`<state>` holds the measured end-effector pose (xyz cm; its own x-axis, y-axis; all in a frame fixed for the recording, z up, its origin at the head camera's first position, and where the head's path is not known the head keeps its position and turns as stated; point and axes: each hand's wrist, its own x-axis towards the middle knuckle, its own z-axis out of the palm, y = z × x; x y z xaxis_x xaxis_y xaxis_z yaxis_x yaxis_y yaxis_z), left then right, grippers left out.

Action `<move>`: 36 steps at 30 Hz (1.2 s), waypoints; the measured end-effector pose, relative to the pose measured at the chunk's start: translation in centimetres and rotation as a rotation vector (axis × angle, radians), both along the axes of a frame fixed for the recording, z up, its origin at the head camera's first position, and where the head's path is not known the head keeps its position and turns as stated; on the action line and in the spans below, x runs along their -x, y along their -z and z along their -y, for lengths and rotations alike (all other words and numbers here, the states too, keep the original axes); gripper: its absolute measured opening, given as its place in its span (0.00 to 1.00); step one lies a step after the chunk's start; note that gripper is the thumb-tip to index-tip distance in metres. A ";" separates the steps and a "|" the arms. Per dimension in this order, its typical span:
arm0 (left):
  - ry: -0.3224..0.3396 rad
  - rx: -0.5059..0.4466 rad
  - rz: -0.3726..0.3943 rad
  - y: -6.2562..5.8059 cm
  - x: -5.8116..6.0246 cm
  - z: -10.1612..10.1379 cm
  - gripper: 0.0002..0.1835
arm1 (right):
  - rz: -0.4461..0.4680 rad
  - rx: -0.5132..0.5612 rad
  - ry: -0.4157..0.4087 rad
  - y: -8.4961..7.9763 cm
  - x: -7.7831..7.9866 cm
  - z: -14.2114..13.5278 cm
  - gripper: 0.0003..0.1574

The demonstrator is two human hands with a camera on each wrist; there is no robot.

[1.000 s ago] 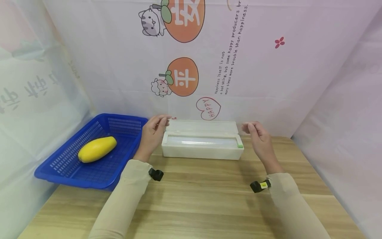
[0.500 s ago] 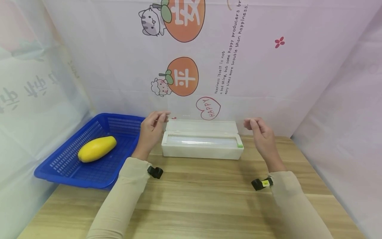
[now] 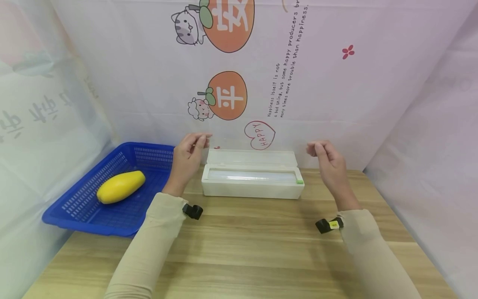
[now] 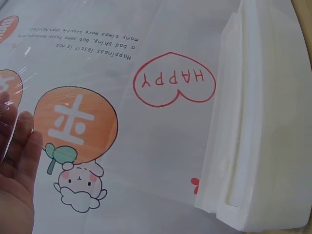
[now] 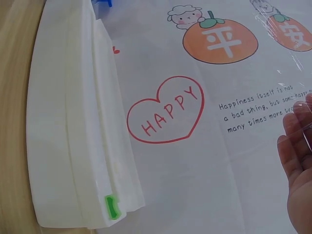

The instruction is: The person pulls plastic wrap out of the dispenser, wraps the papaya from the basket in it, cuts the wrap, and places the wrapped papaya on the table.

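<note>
My left hand (image 3: 186, 162) is raised by the left end of a white cling film dispenser box (image 3: 254, 190), thumb and fingers pinching the edge of clear cling film (image 4: 29, 61). Level with it past the box's right end, my right hand (image 3: 332, 168) pinches the film's other side. Only glints and faint creases give the film away, near the fingers in both wrist views; its middle barely shows. The box's translucent lid (image 3: 252, 158) stands tipped back, and a film roll (image 3: 250, 176) lies inside. A green slider (image 5: 112, 207) sits at the box's right end.
On the left, a blue plastic basket (image 3: 89, 227) contains a yellow papaya-like fruit (image 3: 121, 187). Printed white cloth (image 3: 317, 95) walls the back and both sides of the wooden table (image 3: 246, 249). The box stands close to the back cloth.
Both hands have risen higher above the box and moved slightly apart, still pinching the film. The box, lid, basket and fruit stay where they were.
</note>
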<state>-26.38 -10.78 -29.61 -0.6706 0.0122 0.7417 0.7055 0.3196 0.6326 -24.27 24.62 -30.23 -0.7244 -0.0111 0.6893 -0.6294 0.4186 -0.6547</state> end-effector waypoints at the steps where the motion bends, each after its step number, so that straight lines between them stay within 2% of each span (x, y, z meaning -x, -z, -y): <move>1: 0.001 0.002 0.000 -0.2 -0.1 0.0 0.13 | -0.010 0.002 -0.002 -0.1 0.0 0.0 0.20; 9: 0.006 0.010 0.008 -1.2 -0.2 -0.1 0.13 | -0.055 0.015 -0.007 -0.8 0.2 -0.1 0.19; 16: 0.009 -0.017 0.044 0.1 2.3 0.5 0.15 | -0.071 0.024 -0.022 -1.6 0.0 -0.1 0.19; 20: 0.025 -0.026 0.030 0.1 2.7 0.8 0.15 | -0.075 0.036 -0.037 -1.3 0.6 -0.5 0.19; 25: 0.025 -0.034 0.024 -0.4 2.4 0.9 0.15 | -0.063 0.037 -0.031 -0.5 2.2 -1.5 0.19; 28: 0.020 -0.041 0.019 -0.9 2.1 0.8 0.14 | -0.065 0.039 -0.028 -0.5 2.5 -1.8 0.20; 36: 0.032 -0.056 -0.005 -3.7 -0.7 -0.2 0.13 | -0.098 0.043 -0.024 -1.3 2.6 -1.9 0.18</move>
